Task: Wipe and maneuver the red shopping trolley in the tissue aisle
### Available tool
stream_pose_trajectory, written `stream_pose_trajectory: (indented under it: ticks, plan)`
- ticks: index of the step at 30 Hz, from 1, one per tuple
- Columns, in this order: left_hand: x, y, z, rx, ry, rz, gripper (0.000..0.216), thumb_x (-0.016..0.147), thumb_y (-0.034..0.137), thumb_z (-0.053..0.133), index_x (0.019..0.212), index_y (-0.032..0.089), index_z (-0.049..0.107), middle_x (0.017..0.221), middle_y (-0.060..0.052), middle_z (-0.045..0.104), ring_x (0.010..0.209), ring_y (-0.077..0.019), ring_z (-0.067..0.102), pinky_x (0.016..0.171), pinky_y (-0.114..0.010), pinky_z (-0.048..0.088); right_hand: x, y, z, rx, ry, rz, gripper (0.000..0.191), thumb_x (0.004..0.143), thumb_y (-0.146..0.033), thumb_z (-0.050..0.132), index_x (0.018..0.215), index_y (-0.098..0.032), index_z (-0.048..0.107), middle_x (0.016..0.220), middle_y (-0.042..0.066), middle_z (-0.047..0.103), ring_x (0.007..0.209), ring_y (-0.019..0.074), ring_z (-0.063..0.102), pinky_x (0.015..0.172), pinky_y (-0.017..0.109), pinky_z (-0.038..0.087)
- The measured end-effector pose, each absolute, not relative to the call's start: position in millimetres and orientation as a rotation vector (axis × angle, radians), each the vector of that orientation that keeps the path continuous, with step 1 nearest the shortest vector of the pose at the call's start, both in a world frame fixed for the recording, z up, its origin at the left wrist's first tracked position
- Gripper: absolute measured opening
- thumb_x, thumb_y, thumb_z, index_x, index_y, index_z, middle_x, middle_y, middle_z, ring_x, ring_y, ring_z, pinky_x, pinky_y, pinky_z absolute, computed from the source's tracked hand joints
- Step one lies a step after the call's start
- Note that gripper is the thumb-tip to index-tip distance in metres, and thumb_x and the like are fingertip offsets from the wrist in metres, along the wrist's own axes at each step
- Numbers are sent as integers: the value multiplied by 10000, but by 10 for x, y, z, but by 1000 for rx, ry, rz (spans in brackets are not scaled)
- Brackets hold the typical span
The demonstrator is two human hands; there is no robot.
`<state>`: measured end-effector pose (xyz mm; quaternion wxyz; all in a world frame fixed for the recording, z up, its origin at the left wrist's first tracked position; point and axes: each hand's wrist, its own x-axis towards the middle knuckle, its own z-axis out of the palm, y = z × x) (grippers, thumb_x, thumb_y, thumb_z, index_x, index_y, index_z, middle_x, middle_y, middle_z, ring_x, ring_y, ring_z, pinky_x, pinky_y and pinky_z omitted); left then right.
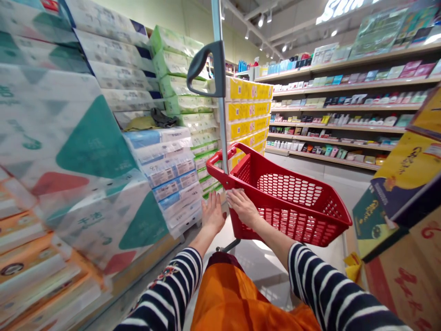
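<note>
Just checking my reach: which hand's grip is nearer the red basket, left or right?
Right. Your right grip overlaps the near end of the red basket in view; contact is unclear. Your left grip is left of it, with a visible gap.

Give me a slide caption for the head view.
Right hand at the corner of a red shopping basket, left hand open beside it, stacked packs to the left.
</note>
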<state>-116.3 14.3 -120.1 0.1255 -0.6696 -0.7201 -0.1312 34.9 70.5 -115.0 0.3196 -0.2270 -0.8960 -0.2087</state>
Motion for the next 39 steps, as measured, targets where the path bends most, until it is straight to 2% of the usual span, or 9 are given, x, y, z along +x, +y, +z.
stream_pose_trajectory:
  ticks: [3,6,14,20,23,27,33,36,39]
  plan:
    - [-1256,245,-988,-1850,-2109,-492,739,795,311,470,1429,94,161,1515,-152,138,1398,-256,88,1103,-524,95,134,823,-677,-649,-2225,-570,438,884,-78,372,1300,-163,482,1388,84,436,1345,235,268,1096,450,267]
    - [-1260,299,-813,-1831,-2062,-572,729,803,326,463,1427,93,166,1516,-145,135,1400,-253,79,1107,-519,83,-17,925,-493,-706,-2203,-592,428,889,-90,378,1303,-143,477,1385,100,438,1332,256,293,1081,459,289]
    - [-1191,188,-938,-1978,-1938,-504,747,747,281,491,1416,99,214,1503,-151,188,1393,-257,125,1110,-525,94,181,757,-1228,-621,-2472,-555,255,879,-142,472,1074,-132,636,1210,116,592,1204,247,472,996,443,415]
    - [-1164,274,-757,-1940,-1881,-475,730,737,268,464,1408,79,249,1502,-140,191,1390,-261,138,1105,-521,138,250,818,-789,-758,-2195,-601,438,865,-94,428,1294,-157,485,1372,98,456,1318,239,325,1063,434,340]
    - [-1012,352,-602,-1922,-1805,-499,692,754,248,437,1408,97,268,1501,-126,195,1389,-248,152,1111,-511,128,233,920,-635,-943,-2059,-589,439,864,-89,405,1288,-161,495,1348,102,482,1282,234,388,1025,423,385]
    - [-798,403,-523,-2018,-1725,-446,689,747,237,439,1404,101,286,1498,-107,201,1385,-240,170,1114,-503,139,473,985,-830,-1028,-1997,-654,460,844,-68,399,1276,-180,511,1322,81,513,1221,238,464,990,415,420]
    - [-742,463,-394,-2082,-1753,-309,676,734,261,467,1385,129,339,1484,-101,244,1380,-249,191,1101,-539,138,1632,845,-1276,-1236,-1930,-701,562,779,23,334,1265,-184,525,1300,83,534,1206,225,481,994,425,410]
    - [-704,509,-363,-2105,-1734,-261,650,742,271,462,1370,130,370,1472,-108,277,1376,-257,200,1098,-547,130,2022,769,-1396,-1338,-1823,-740,523,807,-13,330,1255,-183,539,1270,99,558,1190,251,496,974,454,423]
    - [-639,540,-393,-2076,-1753,-257,627,761,282,447,1364,124,381,1460,-121,305,1368,-268,223,1093,-548,144,1976,743,-1449,-1315,-1775,-752,537,814,-27,337,1279,-226,517,1275,80,555,1191,242,497,981,448,425]
